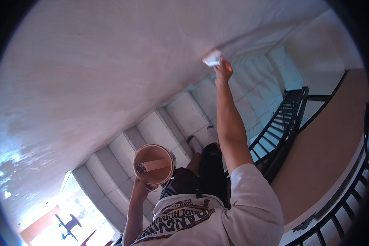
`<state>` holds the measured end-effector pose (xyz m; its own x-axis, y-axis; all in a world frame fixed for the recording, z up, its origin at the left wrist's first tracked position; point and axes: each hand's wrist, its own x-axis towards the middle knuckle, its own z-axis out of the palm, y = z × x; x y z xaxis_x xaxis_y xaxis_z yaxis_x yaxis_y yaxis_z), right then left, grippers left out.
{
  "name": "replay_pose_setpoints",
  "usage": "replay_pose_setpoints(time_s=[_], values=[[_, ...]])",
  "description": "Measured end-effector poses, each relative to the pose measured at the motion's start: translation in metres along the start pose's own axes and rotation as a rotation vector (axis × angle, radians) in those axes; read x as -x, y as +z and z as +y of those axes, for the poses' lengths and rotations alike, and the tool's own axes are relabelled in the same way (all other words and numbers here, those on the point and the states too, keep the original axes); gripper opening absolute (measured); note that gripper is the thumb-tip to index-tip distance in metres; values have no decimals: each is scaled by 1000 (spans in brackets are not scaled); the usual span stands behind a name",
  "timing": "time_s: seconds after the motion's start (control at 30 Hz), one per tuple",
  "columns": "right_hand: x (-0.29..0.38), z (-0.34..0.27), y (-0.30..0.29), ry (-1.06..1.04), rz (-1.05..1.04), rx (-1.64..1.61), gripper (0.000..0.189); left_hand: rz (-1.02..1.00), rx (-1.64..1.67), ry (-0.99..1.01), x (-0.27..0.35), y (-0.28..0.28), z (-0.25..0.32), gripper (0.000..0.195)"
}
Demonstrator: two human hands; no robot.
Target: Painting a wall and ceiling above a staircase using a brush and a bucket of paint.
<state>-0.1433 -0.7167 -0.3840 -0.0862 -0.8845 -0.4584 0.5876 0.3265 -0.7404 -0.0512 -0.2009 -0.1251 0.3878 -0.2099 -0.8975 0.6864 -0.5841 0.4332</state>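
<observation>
My left hand (140, 186) holds a round bucket (173, 160) at its lower rim side, in front of my body over the stairs. A flat pinkish strip with a dark, rough end lies inside the bucket; whether it is a tool cannot be told. My right arm is stretched forward, and my right hand (224, 71) is closed around something orange, likely a handle. From it a pale, whitish flat piece (213, 58) reaches to the plastered wall (110, 61). The pale piece is blurred, so its exact kind cannot be told.
Tiled stairs (153, 123) run along the wall beneath me, and my feet stand on them. A black metal railing (273, 129) borders the right side. Another curved black railing (338, 224) lies at the lower right. Bright light comes from the lower left.
</observation>
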Motion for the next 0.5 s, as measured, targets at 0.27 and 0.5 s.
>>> replay_pose_setpoints(time_s=[0.27, 0.5], values=[[58, -89, 33, -148, -391, -283, 22, 88, -74, -83, -1, -13, 4, 35], [-4, 29, -33, -16, -355, -220, 22, -39, -2, -267, -32, -9, 0, 56]])
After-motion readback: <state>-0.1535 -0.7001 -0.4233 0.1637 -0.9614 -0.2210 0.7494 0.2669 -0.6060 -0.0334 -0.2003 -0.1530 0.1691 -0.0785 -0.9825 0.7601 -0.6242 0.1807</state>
